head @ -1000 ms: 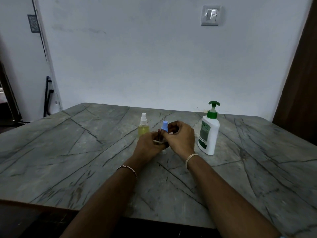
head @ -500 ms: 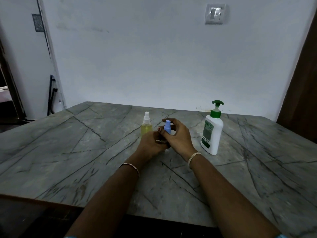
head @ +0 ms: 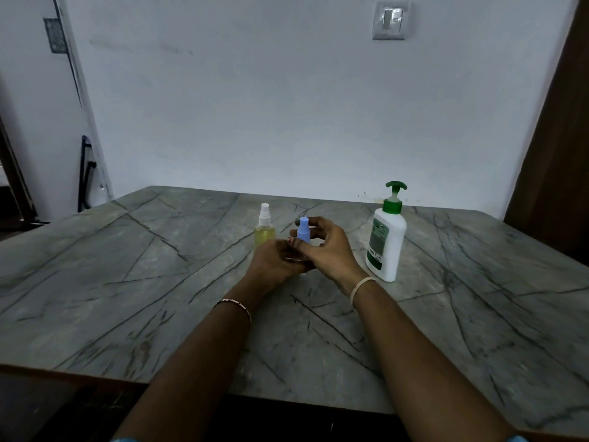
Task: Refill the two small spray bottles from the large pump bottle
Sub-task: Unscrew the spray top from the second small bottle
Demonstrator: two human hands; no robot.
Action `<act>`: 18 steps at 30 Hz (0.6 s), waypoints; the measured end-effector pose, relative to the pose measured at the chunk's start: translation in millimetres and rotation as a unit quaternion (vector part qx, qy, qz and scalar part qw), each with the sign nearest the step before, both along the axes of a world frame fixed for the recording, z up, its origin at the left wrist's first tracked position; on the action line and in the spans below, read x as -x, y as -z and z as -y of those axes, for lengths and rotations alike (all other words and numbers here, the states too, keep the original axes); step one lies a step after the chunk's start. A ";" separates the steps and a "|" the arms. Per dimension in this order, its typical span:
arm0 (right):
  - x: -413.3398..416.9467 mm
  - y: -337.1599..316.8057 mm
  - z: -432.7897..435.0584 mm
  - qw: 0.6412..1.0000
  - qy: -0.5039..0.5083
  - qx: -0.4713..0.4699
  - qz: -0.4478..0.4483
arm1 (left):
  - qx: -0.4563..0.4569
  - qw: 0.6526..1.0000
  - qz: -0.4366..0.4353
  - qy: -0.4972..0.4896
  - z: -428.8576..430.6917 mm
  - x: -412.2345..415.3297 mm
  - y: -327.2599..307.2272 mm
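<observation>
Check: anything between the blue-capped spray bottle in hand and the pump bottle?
Nothing visible. The left hand and right hand hold the blue-capped spray bottle; only table surface separates it from the pump bottle to the right. The yellow spray bottle stands left, off that path.

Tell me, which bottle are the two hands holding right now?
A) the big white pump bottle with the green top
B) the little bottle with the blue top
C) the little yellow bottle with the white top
B: the left hand and the right hand both grip the blue-topped bottle, while the yellow spray bottle and the pump bottle stand ungripped on the table.
</observation>
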State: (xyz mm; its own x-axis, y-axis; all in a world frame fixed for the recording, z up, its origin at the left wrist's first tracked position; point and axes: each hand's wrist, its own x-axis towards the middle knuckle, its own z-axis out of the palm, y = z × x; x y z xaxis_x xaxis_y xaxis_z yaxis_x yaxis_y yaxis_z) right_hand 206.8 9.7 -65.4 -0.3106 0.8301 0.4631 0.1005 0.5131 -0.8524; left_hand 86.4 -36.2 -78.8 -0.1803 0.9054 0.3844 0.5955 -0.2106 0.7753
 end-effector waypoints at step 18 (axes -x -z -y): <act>-2.3 -3.5 -0.9 0.999 -0.001 -0.021 -0.032 | 0.034 0.999 -0.007 -0.002 -1.9 2.1 0.0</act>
